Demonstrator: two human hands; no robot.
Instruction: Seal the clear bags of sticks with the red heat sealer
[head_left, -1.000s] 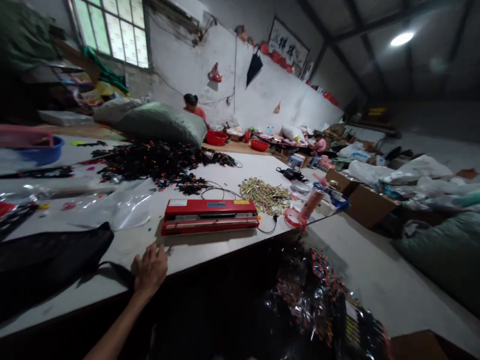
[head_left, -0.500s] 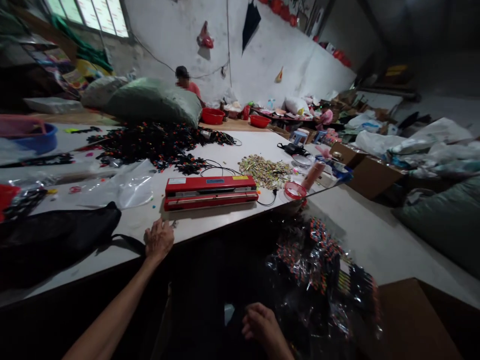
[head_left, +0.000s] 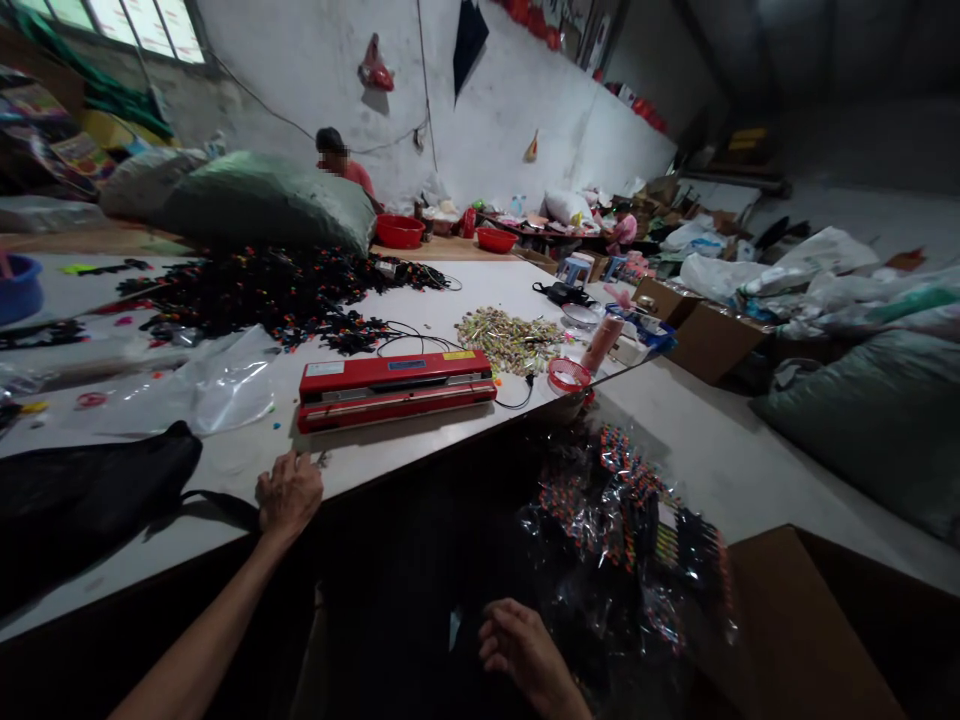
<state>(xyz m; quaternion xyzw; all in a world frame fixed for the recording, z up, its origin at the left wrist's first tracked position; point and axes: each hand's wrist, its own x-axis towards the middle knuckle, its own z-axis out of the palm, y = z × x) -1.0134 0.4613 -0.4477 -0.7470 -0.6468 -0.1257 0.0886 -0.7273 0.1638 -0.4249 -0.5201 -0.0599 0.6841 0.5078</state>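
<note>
Slight rightward head turn, left hand (head_left: 289, 493) on table (head_left: 225, 462) near red impulse sealer (head_left: 396, 390)

beyond the sealer bench, a bulging grey-green woven sack (head_left: 262, 203); two round red plastic basins (head_left: 399, 231); a co-worker in a red top (head_left: 357, 177); to the right, a brown cardboard carton (head_left: 709, 340) below heaped white plastic bags (head_left: 810, 280).

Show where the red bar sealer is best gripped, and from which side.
Probably by the long near edge of the red bar sealer, coming from the person's side, where the left hand lies closest. The sealer sits lengthwise along the table edge with that long side facing the person, while its cords trail off behind it and past its right end.
</note>
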